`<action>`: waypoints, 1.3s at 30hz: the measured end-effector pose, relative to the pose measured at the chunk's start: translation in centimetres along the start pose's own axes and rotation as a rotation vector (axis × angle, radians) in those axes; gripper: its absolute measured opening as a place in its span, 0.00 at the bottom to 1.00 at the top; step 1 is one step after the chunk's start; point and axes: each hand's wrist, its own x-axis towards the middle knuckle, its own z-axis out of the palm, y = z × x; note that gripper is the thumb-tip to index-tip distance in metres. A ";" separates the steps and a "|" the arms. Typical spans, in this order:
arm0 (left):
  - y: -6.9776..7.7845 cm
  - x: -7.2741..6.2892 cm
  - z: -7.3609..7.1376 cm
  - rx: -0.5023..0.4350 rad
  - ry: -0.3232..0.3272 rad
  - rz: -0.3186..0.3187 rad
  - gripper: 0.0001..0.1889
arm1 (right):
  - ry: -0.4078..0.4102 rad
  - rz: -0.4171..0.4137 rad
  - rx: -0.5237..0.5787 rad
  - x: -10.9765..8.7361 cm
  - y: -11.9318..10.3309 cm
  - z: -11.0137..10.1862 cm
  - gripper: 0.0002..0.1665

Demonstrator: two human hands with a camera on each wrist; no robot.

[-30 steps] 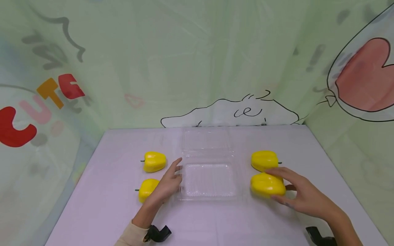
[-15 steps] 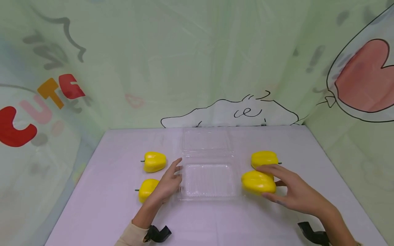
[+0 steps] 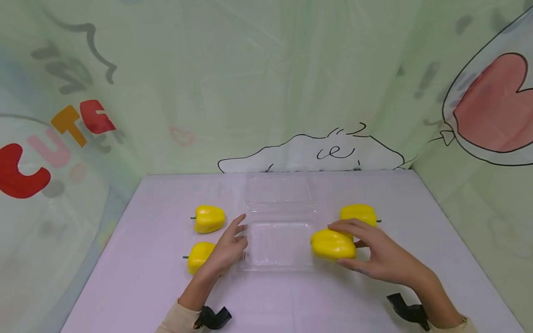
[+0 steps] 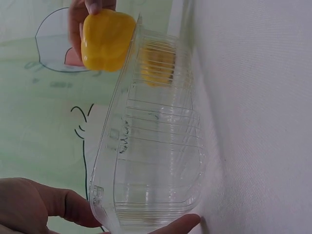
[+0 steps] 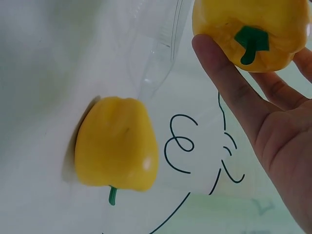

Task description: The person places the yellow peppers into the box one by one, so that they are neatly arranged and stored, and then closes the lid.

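Note:
My right hand [image 3: 379, 252] grips a yellow bell pepper [image 3: 333, 244] between thumb and fingers, holding it beside the right edge of a clear plastic clamshell box [image 3: 283, 245]. In the left wrist view, this pepper [image 4: 108, 41] appears above the box's far rim. Its green stem faces the palm in the right wrist view. The box lies with its lid [image 3: 279, 189] folded back. My left hand [image 3: 228, 252] rests against the box's left side, fingers mostly extended. Behind the right hand, a second bell pepper [image 3: 358, 214] lies on the table.
Two more yellow bell peppers lie left of the box: a far one [image 3: 209, 219] and a near one [image 3: 200, 257], partly hidden by my left hand. The white table [image 3: 266, 300] meets a printed green curtain [image 3: 266, 92] at its back edge.
My right hand has carried its bell pepper leftward, from in front of the other right-hand pepper to the box's right edge. My left hand and the box stay put.

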 end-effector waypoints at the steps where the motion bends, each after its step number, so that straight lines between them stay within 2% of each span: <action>1: 0.0 0.0 0.0 0.002 0.000 0.000 0.38 | -0.003 0.000 0.005 0.1 -0.1 0.1 0.38; 7: -0.3 0.1 0.0 0.002 -0.002 0.009 0.39 | -0.023 0.018 0.029 0.6 -0.5 0.6 0.38; 19: -0.3 0.1 -0.1 0.017 0.001 0.018 0.40 | -0.045 -0.007 0.085 1.4 -0.7 1.7 0.36; 39: -0.5 -0.1 0.0 0.020 0.009 0.024 0.39 | -0.054 -0.048 0.062 2.7 -1.1 3.2 0.38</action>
